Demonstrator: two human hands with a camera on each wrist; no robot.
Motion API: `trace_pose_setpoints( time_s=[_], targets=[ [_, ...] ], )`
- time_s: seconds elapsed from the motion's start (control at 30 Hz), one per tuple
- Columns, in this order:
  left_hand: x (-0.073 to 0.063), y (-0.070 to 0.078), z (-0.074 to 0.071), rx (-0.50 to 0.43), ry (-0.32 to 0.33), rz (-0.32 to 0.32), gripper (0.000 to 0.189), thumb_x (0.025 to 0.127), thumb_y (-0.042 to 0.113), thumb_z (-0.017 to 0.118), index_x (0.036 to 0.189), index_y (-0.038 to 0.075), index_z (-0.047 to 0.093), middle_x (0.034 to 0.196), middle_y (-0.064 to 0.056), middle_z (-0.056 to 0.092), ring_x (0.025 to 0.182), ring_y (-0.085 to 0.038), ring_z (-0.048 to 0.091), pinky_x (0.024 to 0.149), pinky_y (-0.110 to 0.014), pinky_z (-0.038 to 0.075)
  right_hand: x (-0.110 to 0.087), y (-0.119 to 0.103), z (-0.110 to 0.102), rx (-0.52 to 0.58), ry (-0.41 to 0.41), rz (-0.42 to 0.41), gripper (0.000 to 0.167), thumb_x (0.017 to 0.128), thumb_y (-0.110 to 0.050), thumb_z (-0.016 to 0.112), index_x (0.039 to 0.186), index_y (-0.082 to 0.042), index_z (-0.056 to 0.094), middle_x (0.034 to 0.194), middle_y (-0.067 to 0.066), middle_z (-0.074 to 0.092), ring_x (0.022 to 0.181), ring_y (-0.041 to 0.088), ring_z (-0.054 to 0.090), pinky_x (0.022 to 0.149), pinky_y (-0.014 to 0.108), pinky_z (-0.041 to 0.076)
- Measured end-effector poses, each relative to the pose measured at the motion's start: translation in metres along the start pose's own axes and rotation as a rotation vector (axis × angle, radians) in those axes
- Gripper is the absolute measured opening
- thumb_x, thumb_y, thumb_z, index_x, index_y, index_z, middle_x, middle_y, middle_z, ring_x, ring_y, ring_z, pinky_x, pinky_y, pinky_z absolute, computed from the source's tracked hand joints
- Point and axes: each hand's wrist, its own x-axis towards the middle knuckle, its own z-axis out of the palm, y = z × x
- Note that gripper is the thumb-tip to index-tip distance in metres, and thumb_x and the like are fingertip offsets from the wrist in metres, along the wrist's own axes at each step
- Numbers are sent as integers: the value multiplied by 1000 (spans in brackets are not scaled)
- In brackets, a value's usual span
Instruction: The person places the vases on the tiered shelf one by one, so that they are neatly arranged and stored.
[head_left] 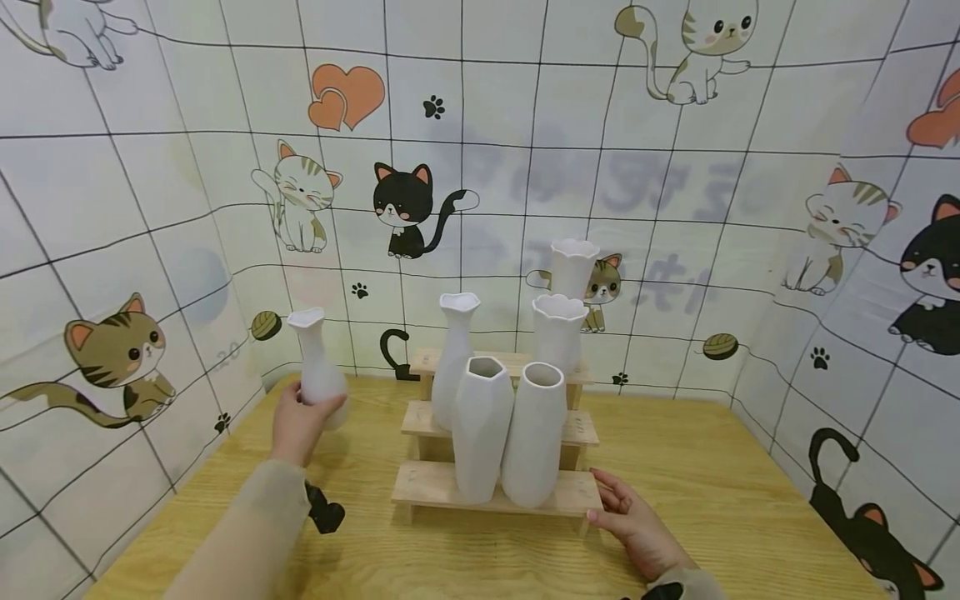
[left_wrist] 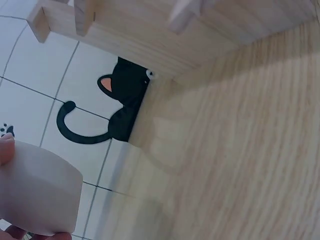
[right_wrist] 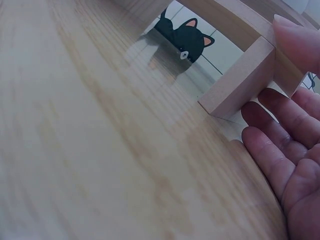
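My left hand (head_left: 298, 427) grips a white narrow-necked vase (head_left: 318, 367) with a flared rim by its rounded lower body, left of a three-step wooden stand (head_left: 423, 487). In the left wrist view, the vase's lower end (left_wrist: 42, 187) shows, with fingertips around it. My right hand (head_left: 637, 529) holds the right end of the stand's lowest step, thumb at the front edge and fingers at the side. In the right wrist view, the fingers (right_wrist: 270, 150) curl beside the stand's leg (right_wrist: 240, 82), and the thumb lies against the step.
On the lowest step stand a faceted vase (head_left: 480, 433) and a smooth rounded vase (head_left: 534, 442). Behind them are another narrow-necked vase (head_left: 452, 367) and two ruffled-rim vases, one lower (head_left: 558, 333) and one higher (head_left: 573, 267). Cat-print sheeting (head_left: 487, 108) encloses the wooden table (head_left: 675, 450).
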Motion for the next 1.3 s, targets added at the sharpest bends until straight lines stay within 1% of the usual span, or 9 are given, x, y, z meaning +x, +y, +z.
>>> trace_pose_setpoints(
  time_s=[0.1,0.2,0.4,0.5,0.73,0.97,1.1,1.3],
  targets=[
    [0,11,2,-13,-31,16,97,82,37,77,151,3,19,146,-23,34,128,-41,40,101,-56,37,0,0,0,14,-6,5,83,90,-14,68,152,1,15,146,27,35,124,26,47,98,36,40],
    [2,21,4,-13,-53,26,97,81,37,78,151,3,19,146,-22,34,128,-41,40,101,-56,37,1,1,0,19,-9,9,83,90,-14,68,152,0,14,146,27,35,123,26,47,99,37,40],
    [2,42,8,-16,-87,22,101,79,37,79,152,6,18,148,-20,33,129,-40,40,102,-55,37,0,1,-1,-6,-2,24,81,92,-17,66,153,-2,14,147,28,33,128,32,43,104,47,36],
    [0,55,10,-20,-106,29,101,80,35,79,153,6,16,148,-20,33,129,-40,41,102,-54,38,0,0,-1,-12,0,29,81,93,-18,65,153,-3,14,148,28,32,129,33,41,104,49,35],
    [0,81,18,-33,-159,40,99,81,34,79,153,8,16,145,-18,34,126,-38,42,101,-53,39,1,2,-1,-16,-6,20,80,94,-17,64,153,-2,13,148,28,32,129,33,41,104,48,35],
    [3,105,29,-48,-183,48,97,78,32,81,151,9,21,145,-17,36,127,-37,42,100,-53,39,0,3,0,-7,9,15,81,92,-16,66,153,-2,15,147,27,34,128,31,43,102,43,38],
    [3,116,36,-53,-200,55,97,78,32,81,151,9,21,143,-17,38,126,-36,43,101,-53,39,0,3,0,-1,12,11,81,91,-15,67,152,-1,15,146,27,35,127,30,44,100,40,39],
    [1,129,45,-56,-213,67,91,78,30,82,148,9,27,138,-16,42,123,-36,46,99,-52,41,-1,2,0,-5,11,10,80,92,-16,67,152,-1,16,146,27,35,128,31,44,102,43,38]
  ],
)
